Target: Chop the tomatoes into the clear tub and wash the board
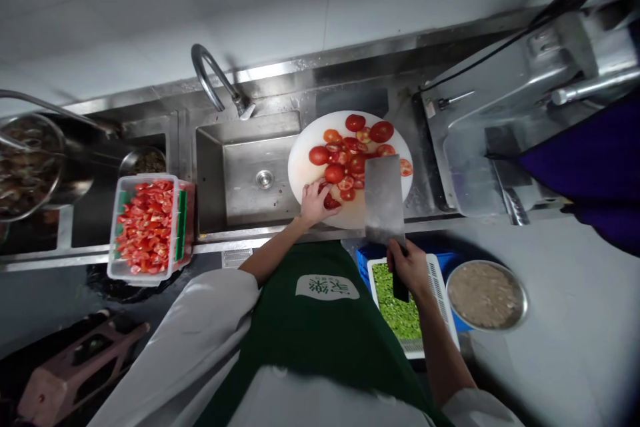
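Observation:
A round white cutting board (305, 167) lies over the right part of a steel sink (245, 173) and carries whole tomatoes and tomato slices (350, 147). My left hand (315, 201) presses down on a tomato piece (331, 202) at the board's near edge. My right hand (407, 265) grips the dark handle of a broad cleaver (383, 199). Its flat blade lies over the board's right side, just right of my left hand.
A clear tub of cut tomato pieces (146, 225) stands left of the sink. Below my right hand sit a white tray of chopped greens (397, 307) on a blue crate and a metal bowl of pale mash (486, 295). A faucet (217, 83) arches over the sink.

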`<state>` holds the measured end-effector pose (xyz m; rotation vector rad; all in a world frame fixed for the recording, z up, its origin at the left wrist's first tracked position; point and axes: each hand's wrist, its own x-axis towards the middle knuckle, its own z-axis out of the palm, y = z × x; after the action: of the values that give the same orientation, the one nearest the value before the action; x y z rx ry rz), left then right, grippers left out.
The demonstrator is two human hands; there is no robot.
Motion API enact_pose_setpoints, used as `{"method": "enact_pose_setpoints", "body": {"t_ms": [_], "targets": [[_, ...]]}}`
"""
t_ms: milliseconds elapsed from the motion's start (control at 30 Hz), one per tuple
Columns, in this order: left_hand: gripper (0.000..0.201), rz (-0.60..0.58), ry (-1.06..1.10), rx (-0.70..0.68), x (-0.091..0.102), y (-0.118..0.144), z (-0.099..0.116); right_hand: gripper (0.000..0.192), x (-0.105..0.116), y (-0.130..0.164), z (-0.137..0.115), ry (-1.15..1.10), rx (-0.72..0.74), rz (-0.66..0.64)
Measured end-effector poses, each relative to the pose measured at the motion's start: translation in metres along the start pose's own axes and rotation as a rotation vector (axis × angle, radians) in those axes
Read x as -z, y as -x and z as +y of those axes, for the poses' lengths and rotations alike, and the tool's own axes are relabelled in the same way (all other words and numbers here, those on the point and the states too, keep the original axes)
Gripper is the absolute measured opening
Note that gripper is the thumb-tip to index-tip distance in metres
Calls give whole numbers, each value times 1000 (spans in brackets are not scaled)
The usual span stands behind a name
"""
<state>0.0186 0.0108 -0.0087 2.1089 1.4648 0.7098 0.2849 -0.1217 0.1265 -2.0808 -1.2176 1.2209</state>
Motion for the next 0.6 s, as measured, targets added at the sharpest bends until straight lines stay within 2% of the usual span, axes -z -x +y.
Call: {"method": "enact_pose_setpoints", "body": {"t_ms": [167, 333, 400, 467, 600], "targets": [[52, -41, -10, -38, -8, 2, -3, 66, -19, 40, 55, -195, -158, -2], [53, -90, 35, -154, -5, -3, -10, 73, -58, 69, 96, -318, -235, -95], [52, -110, 36, -188, -8, -7, -12, 74, -77, 72, 103, -389, -262, -107], [42, -135, 36, -205, -12, -11, -13, 75, -95, 72, 104, -450, -274, -102], [25, -185, 44, -252, -17, -12, -16, 74, -122, 67, 93, -444, -256, -135]]}}
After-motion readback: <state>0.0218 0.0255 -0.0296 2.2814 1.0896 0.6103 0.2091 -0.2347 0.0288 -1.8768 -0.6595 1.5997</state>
